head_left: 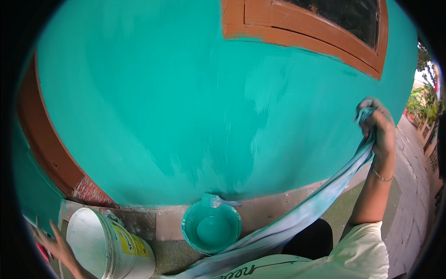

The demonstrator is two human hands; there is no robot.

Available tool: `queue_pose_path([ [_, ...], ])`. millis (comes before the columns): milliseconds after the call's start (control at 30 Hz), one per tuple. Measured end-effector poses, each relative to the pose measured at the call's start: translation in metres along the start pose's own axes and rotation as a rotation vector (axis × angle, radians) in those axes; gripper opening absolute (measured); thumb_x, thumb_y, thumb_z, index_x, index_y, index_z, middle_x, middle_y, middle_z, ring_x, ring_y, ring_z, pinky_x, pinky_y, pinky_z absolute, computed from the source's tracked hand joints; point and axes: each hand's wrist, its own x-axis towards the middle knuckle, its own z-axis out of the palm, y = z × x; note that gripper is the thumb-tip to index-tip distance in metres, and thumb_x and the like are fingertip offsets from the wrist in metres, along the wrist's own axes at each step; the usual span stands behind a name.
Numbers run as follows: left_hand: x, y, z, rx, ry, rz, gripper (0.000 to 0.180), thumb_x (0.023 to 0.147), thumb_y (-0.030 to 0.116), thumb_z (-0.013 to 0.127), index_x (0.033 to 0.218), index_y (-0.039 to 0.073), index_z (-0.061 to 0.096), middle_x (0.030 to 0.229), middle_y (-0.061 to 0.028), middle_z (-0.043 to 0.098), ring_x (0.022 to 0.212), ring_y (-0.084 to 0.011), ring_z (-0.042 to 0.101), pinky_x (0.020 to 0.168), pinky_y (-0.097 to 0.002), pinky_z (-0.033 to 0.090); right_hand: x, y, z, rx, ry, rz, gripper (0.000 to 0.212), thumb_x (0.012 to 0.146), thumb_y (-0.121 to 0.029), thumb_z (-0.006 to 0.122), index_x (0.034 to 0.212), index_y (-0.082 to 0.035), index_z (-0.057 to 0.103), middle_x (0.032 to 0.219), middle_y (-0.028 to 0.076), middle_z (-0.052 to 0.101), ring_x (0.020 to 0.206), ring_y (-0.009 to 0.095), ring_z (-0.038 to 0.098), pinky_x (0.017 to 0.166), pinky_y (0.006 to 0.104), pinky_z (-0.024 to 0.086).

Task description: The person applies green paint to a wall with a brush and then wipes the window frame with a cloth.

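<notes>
My right hand is raised near the wall at the right, its fingers closed round one end of a long, paint-stained cloth. From there the cloth hangs slantwise down across my front to the lower edge. Low at the left, my left hand holds nothing, its fingers spread apart beside a white bucket with a yellow label. A turquoise paint pail stands at the foot of the wall with paint inside. Across its far rim lies a paintbrush, smeared with the same colour.
The turquoise wall shows uneven, streaky paint. A brown window frame is set in it at the upper right, a brown door frame at the left. A tiled ledge runs along its base. A paved path leads off at the right.
</notes>
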Motion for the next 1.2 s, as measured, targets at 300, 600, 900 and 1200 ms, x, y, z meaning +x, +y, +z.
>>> queue_pose_path([
  [300, -0.020, 0.272, -0.091, -0.902, -0.473, 0.155, 0.055, 0.072, -0.001, 0.066, 0.125, 0.001, 0.053, 0.154, -0.0233, 0.025, 0.135, -0.0364, 0.038, 0.110, -0.0488, 0.031, 0.105, 0.022, 0.032, 0.255, 0.165, -0.293, 0.032, 0.085, -0.010, 0.071, 0.113, 0.003, 0.063, 0.089, 0.004, 0.064, 0.068, 0.010, 0.055, 0.063, 0.0207, 0.045],
  [600, -0.043, 0.325, -0.123, -1.251, -0.691, 0.345, 0.036, 0.072, 0.002, 0.070, 0.107, -0.002, 0.062, 0.136, -0.0304, 0.046, 0.102, -0.0355, 0.062, 0.089, -0.0427, 0.050, 0.106, 0.003, 0.076, 0.277, 0.056, -0.114, 0.025, 0.088, -0.019, 0.071, 0.101, 0.001, 0.063, 0.073, -0.002, 0.057, 0.065, 0.005, 0.051, 0.052, 0.0189, 0.039],
  [900, -0.028, 0.466, -0.127, -1.782, -0.997, 0.243, 0.027, 0.082, 0.012, 0.073, 0.101, -0.006, 0.065, 0.097, -0.0166, 0.069, 0.089, -0.0220, 0.066, 0.075, -0.0331, 0.052, 0.022, 0.000, 0.124, 0.021, -0.587, -0.081, 0.025, 0.077, -0.008, 0.076, 0.098, 0.004, 0.068, 0.087, 0.005, 0.068, 0.084, 0.013, 0.060, 0.077, 0.0249, 0.048],
  [1200, -0.025, 0.513, -0.112, -1.894, -1.588, -0.083, 0.013, 0.088, 0.011, 0.072, 0.088, -0.001, 0.068, 0.079, -0.0044, 0.067, 0.074, -0.0092, 0.059, 0.068, -0.0245, 0.047, 0.000, 0.043, 0.120, 0.225, -0.602, -0.003, 0.025, 0.075, 0.003, 0.076, 0.096, 0.003, 0.062, 0.090, 0.001, 0.060, 0.086, 0.011, 0.059, 0.076, 0.0261, 0.050],
])
